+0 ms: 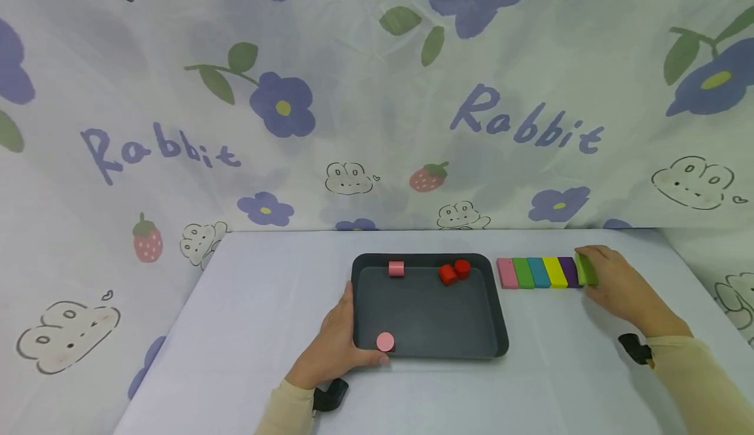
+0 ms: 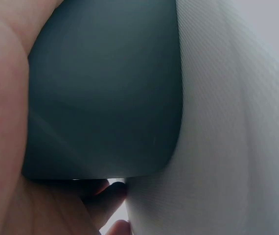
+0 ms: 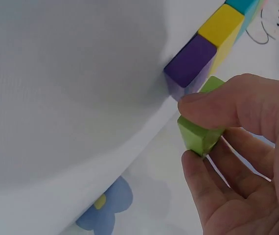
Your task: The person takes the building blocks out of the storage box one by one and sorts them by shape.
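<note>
At the near left corner of a dark grey tray point(image 1: 432, 317), my left hand point(image 1: 332, 347) grips the rim, fingers along the left side and thumb along the front edge. In the left wrist view the tray's outer wall point(image 2: 105, 98) fills the middle, with fingertips point(image 2: 111, 196) beside its lower edge. To the right, my right hand point(image 1: 615, 281) pinches a light green block point(image 1: 586, 270) between thumb and fingers. That block is tilted beside the purple block point(image 3: 191, 61) at the end of a row. Part of it hides behind the thumb in the right wrist view.
Leftward from the purple block run yellow point(image 1: 555, 272), blue point(image 1: 538, 273), green point(image 1: 523, 273) and pink point(image 1: 507, 273) blocks. In the tray are a pink cylinder point(image 1: 396, 269) at the back, red cylinders point(image 1: 448, 274) at back right and a pink cylinder point(image 1: 385, 341) near the left thumb.
</note>
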Available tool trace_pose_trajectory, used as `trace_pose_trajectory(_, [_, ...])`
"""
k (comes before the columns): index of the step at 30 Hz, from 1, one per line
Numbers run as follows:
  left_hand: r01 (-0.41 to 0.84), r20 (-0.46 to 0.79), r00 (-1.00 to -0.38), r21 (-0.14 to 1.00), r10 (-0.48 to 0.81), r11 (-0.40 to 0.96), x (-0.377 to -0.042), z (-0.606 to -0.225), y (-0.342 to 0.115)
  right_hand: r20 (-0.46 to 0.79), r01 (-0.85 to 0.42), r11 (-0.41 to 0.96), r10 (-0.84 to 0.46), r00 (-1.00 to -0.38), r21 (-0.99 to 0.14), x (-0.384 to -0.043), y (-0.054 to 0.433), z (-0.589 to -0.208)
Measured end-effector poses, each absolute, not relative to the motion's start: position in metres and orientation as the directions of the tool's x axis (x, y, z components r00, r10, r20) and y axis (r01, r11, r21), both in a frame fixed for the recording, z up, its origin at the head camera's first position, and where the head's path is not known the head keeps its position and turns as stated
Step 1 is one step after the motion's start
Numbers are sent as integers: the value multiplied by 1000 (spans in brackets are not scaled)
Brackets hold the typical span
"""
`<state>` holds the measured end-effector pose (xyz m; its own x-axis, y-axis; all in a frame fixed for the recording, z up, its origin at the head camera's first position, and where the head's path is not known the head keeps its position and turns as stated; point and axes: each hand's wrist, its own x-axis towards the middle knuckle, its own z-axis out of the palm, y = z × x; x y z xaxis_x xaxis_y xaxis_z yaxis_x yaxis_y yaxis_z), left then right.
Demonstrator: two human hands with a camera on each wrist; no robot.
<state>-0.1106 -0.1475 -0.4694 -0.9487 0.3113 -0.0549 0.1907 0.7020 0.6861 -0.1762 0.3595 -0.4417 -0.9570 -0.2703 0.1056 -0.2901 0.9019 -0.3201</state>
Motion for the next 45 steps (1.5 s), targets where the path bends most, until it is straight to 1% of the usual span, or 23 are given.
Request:
trace_pose_trajectory(7, [185, -60, -949, 687, 309, 703, -110, -468, -147, 75, -273, 912, -263, -962, -307, -180, 365, -442])
trace_pose_trajectory(16, [193, -57, -949, 674, 311, 713, -111, -470, -147, -4, -235, 921, -248, -969, -310, -187, 370, -448])
trace_pose_trajectory(25, [194, -49, -950, 681, 308, 706, -110, -468, -147, -27, -265, 924, -283, -959, -276, -195, 371, -453])
trace_pose_trajectory(31, [194, -49, -950, 684, 309, 703, -110, -468, -147, -33, -275, 920, -296, -955, -281, -196, 371, -453])
trace_pose_trajectory(40, [210, -34, -948, 679, 316, 703, -110, -469, -147, -40, -264, 916, -289, -957, -301, -194, 367, -454])
trace_pose_trajectory(45, [200, -40, -950, 686, 310, 700, -111, -469, -147, -62, -242, 927, -271, -961, -288, -194, 367, -455])
